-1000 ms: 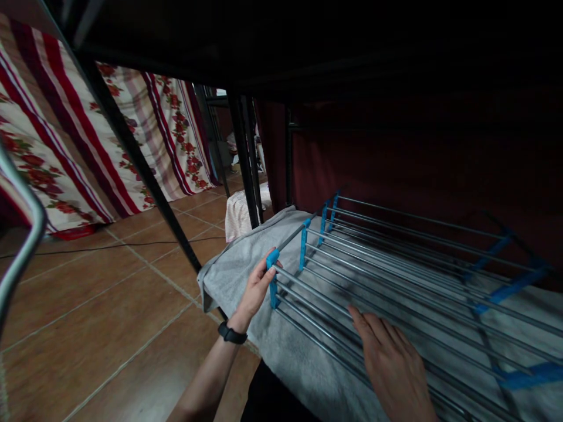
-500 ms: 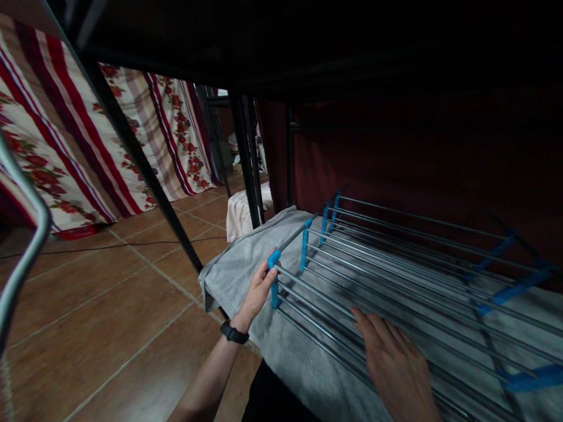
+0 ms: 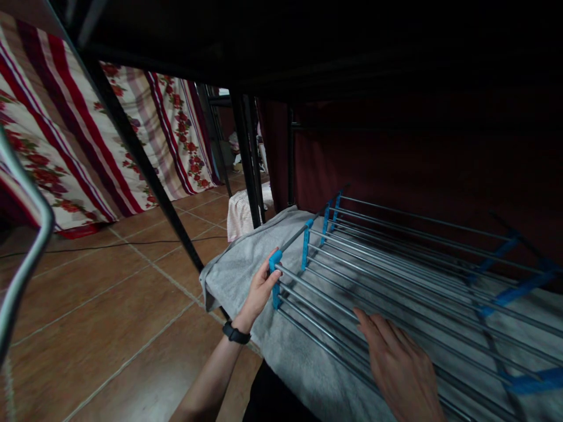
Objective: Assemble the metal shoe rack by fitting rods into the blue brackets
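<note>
A drying rack (image 3: pixel 328 298) of thin grey metal rods with blue plastic end brackets lies across a grey blanket (image 3: pixel 246 258). My left hand (image 3: pixel 262 290), with a black band on its wrist, is closed around the blue corner bracket (image 3: pixel 275 258) at the rack's near left end. Its thumb presses the near side of that bracket. Farther right, my right hand (image 3: pixel 398 363) lies over the front top rod, back of the hand up, fingers bent over the rods. Its fingertips are partly hidden. The rack's far right brackets (image 3: pixel 505 296) sit in shadow.
A black metal frame with a slanting post (image 3: pixel 145 167) surrounds the bedding, and a dark underside hangs low overhead. Striped floral cloth (image 3: pixel 127 135) hangs at left above a tiled floor (image 3: pixel 109 316) with a cable. A bent metal tube (image 3: pixel 41 234) stands at far left.
Hardly anything differs. My right hand has slid slightly right and down along the rods; my left hand stays on the corner bracket.
</note>
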Demonstrator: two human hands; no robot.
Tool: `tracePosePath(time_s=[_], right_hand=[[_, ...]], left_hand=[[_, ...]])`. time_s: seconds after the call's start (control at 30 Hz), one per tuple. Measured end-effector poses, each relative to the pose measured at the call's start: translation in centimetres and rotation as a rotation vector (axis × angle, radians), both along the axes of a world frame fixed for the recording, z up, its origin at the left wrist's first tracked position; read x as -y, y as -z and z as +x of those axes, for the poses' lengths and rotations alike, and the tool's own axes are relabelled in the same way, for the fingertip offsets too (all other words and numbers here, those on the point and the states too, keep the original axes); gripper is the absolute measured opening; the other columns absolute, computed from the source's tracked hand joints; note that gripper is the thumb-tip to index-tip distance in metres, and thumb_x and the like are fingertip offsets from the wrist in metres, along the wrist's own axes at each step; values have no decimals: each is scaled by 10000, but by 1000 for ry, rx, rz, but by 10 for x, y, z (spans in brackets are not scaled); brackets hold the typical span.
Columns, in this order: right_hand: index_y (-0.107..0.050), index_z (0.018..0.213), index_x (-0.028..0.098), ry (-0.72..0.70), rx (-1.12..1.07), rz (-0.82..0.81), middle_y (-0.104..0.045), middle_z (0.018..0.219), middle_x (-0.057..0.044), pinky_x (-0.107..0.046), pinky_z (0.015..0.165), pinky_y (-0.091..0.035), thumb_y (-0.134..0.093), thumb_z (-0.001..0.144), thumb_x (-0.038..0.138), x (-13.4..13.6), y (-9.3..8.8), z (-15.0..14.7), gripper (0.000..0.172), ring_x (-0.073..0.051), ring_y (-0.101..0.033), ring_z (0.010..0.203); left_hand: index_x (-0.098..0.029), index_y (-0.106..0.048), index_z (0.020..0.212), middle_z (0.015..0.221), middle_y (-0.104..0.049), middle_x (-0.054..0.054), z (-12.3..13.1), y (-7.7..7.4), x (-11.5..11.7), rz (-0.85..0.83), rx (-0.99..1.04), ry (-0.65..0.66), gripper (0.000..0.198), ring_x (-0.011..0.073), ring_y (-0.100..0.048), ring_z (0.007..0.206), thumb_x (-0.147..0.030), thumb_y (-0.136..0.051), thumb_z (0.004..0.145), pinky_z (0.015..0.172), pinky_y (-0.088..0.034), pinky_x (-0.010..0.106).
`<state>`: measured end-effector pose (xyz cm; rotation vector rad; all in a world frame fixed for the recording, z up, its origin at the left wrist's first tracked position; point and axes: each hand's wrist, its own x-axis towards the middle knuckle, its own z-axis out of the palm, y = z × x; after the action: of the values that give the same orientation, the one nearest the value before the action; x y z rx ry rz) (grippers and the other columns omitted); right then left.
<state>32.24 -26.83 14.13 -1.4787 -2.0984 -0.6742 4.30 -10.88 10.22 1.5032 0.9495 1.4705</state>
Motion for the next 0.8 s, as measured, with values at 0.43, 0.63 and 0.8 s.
tracePosePath(time_s=[0.43,0.63,0.8], right_hand=[[-518,1306,181,-9,11,-43,-656,968,-46,-324,730,-443,-344,1001,141,0,-1,1,353,-163,-613,782],[-521,1298,183,-5,8,-59,-663,970,-49,-317,695,-451,-349,995,130,-1,-1,2,352,-156,-619,757],[-520,1294,176,-12,18,-72,-654,973,-39,-319,692,-452,-362,1000,132,-2,-1,4,337,-151,-615,756]], left_hand=[[-270,-518,1380,1184,-647,51,1,0,2,-18,4,-17,561,207,-573,1041,-477,-628,870,931,-447,309],[-273,-518,1380,1171,-633,37,3,2,0,-30,62,3,549,167,-548,945,-428,-649,870,873,-445,273],[-283,-535,1366,1071,-634,14,5,1,1,-58,121,18,540,144,-517,885,-410,-674,860,829,-427,245]])
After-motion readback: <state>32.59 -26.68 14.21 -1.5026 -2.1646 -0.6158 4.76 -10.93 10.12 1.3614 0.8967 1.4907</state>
